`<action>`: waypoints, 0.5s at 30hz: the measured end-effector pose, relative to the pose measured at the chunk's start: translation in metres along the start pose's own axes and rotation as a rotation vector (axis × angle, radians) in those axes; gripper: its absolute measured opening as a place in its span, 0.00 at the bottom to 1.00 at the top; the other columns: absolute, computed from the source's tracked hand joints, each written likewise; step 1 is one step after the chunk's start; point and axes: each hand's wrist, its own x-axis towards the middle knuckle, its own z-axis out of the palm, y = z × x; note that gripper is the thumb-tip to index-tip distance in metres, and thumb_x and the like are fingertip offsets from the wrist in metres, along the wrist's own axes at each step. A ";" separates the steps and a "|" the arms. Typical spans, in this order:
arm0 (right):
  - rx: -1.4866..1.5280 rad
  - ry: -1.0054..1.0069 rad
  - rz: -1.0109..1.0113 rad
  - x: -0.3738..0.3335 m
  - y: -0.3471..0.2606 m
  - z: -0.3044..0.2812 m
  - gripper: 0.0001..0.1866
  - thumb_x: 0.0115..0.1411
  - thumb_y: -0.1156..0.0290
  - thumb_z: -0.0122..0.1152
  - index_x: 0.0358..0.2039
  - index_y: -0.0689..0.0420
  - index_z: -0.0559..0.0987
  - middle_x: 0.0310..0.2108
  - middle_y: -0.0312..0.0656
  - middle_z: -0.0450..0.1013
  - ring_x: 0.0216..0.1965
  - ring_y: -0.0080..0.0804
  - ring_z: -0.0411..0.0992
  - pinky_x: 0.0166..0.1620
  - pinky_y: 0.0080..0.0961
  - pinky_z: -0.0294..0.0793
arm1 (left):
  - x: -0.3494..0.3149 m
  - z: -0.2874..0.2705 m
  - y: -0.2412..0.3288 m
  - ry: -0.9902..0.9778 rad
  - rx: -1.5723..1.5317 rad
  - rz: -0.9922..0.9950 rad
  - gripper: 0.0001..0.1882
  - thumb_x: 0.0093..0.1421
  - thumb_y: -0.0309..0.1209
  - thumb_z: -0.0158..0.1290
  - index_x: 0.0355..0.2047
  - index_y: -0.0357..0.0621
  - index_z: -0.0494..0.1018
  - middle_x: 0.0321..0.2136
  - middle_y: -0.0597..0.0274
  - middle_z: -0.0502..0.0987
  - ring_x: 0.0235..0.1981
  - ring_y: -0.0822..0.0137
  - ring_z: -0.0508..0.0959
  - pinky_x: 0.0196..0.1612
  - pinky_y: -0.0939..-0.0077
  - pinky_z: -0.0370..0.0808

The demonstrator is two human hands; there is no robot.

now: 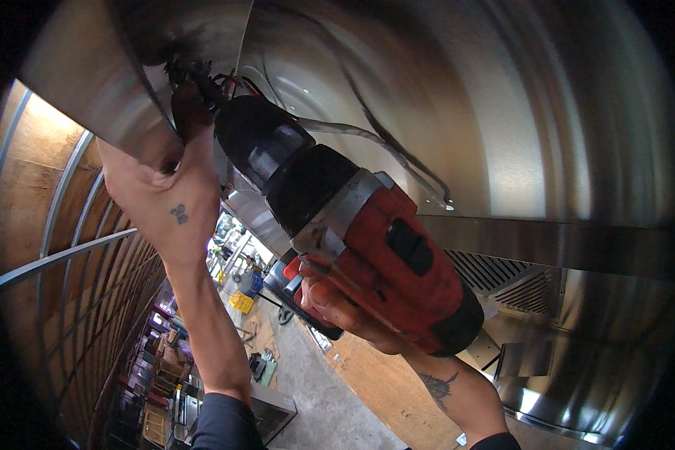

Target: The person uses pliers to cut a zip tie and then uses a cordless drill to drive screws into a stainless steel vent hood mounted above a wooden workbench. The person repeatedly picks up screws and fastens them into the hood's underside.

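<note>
My right hand [349, 315] is closed round the handle of a red and black cordless drill [386, 247]. The drill points up and to the left, its black chuck [266, 142] close to the inner corner of a shiny sheet-metal housing [502, 97]. Beside the chuck, my left hand [165, 187] reaches up past the lower edge of a metal panel [82, 60]. One shaded digit points up at the drill's tip, next to a dark fitting [191, 71]. The panel covers the other fingers, and what they hold is hidden.
Grey cables [360, 133] run along the metal above the drill. A slotted vent grille [502, 277] lies at the right. Below are a brown board [382, 390] on the concrete floor, a yellow crate [241, 302] and a metal box [274, 412]. Wood-and-metal framing [75, 247] rises at the left.
</note>
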 end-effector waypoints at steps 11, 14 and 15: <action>0.001 0.015 0.016 -0.005 -0.006 -0.009 0.23 0.59 0.62 0.70 0.49 0.61 0.76 0.35 0.38 0.80 0.38 0.26 0.78 0.45 0.26 0.76 | 0.001 -0.008 -0.007 -0.030 0.122 0.030 0.06 0.60 0.19 0.56 0.38 0.31 0.77 0.35 0.60 0.82 0.36 0.71 0.78 0.43 0.77 0.72; 0.006 0.021 0.031 -0.003 -0.006 -0.010 0.22 0.59 0.63 0.70 0.49 0.61 0.77 0.35 0.39 0.80 0.39 0.26 0.78 0.45 0.26 0.76 | 0.002 -0.008 -0.002 -0.040 0.130 0.022 0.06 0.60 0.19 0.57 0.38 0.32 0.77 0.34 0.60 0.82 0.36 0.71 0.78 0.43 0.77 0.71; 0.003 0.024 0.035 -0.003 -0.006 -0.011 0.22 0.59 0.63 0.70 0.49 0.61 0.77 0.36 0.39 0.80 0.39 0.26 0.78 0.46 0.26 0.76 | 0.002 -0.007 -0.005 -0.035 0.118 0.028 0.06 0.60 0.20 0.57 0.38 0.32 0.77 0.34 0.60 0.82 0.36 0.71 0.78 0.43 0.77 0.71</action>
